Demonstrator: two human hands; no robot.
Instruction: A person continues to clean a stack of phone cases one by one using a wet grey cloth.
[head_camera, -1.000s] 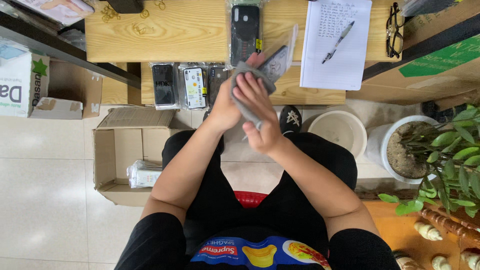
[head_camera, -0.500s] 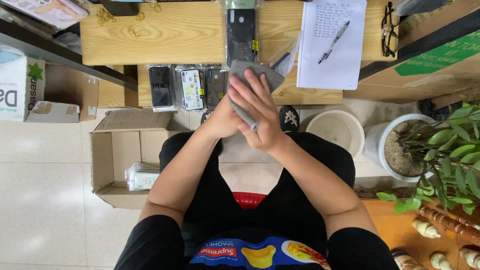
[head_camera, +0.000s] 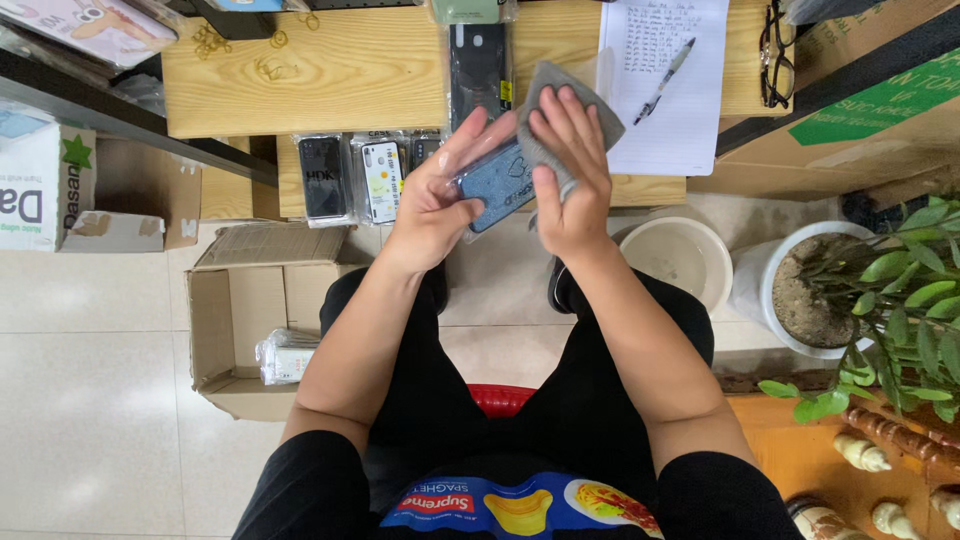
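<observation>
Black short-sleeved top with a colourful printed front panel, black trousers, bare forearms.

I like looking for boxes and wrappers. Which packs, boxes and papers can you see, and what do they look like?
Phone case: blue, between both hands.
Wrapped cases: clear packets, row on wooden shelf.
Open cardboard box: brown, floor, left.
White box: far left.
Green-labelled carton: brown, right.
Paper sheet: white, handwritten, with pen.

A small phone-accessory shop or stockroom; packaged phone cases (head_camera: 355, 178) line the wooden bench (head_camera: 350, 75); cardboard boxes (head_camera: 250, 320) of stock sit on the tiled floor (head_camera: 90, 400); a handwritten list (head_camera: 665, 80) lies nearby.
</observation>
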